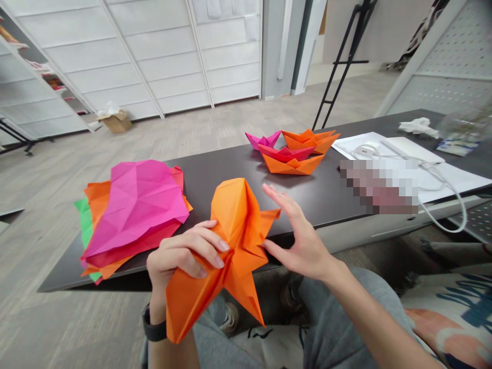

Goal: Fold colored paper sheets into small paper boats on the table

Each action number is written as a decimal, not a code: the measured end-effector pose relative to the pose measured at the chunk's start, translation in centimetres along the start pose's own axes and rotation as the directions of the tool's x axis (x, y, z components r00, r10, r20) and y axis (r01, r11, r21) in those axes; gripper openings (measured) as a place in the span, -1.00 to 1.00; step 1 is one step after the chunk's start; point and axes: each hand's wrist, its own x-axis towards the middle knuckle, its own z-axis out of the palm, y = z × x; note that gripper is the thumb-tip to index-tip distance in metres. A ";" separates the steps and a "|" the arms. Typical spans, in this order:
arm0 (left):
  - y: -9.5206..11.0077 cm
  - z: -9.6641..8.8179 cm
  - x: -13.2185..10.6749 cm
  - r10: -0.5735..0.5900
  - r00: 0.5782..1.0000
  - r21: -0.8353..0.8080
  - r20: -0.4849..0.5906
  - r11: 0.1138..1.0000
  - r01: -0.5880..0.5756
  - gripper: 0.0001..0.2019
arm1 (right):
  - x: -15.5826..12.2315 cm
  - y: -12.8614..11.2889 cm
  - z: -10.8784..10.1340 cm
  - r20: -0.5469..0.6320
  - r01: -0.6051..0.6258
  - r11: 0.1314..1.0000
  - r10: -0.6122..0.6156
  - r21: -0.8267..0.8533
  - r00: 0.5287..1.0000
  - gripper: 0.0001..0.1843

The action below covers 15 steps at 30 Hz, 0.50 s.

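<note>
An orange sheet of origami paper (246, 256), partly folded with several points and creases sticking out, is held up over the table's near edge. My left hand (188, 251) grips its left side, fingers lying across the front and the thumb hidden behind. To its right is my right hand (298, 238), fingers stretched and thumb spread from them. The right thumb tip is at the paper's right edge; whether it touches I cannot tell. Beyond, folded paper boats stand on the table: a magenta one (264, 139), a red-pink one (286, 153) and orange ones (294, 165).
A stack of creased paper sheets (142, 200), magenta on top, lies at the left of the dark table (207, 166). To the right are white paper (457, 174), a white cable (442, 179) and a blurred-out patch (380, 187). A cardboard box (115, 122) stands on the floor.
</note>
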 end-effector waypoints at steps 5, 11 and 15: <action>-0.8 -1.0 0.3 0.166 0.986 -0.057 0.018 0.985 -0.164 -0.57 | -0.2 1.1 0.8 -0.118 -0.019 0.997 0.027 0.072 0.993 -0.68; -2.6 -1.9 2.2 0.474 0.859 -0.108 -0.192 0.860 -0.498 -0.57 | 0.0 1.5 0.2 -0.374 -0.190 0.916 0.324 0.354 0.869 -0.76; -3.2 -1.8 1.7 0.341 0.853 -0.073 -0.396 0.914 -0.400 -0.64 | 0.1 1.8 -0.3 -0.272 -0.225 0.841 0.393 0.492 0.878 -0.96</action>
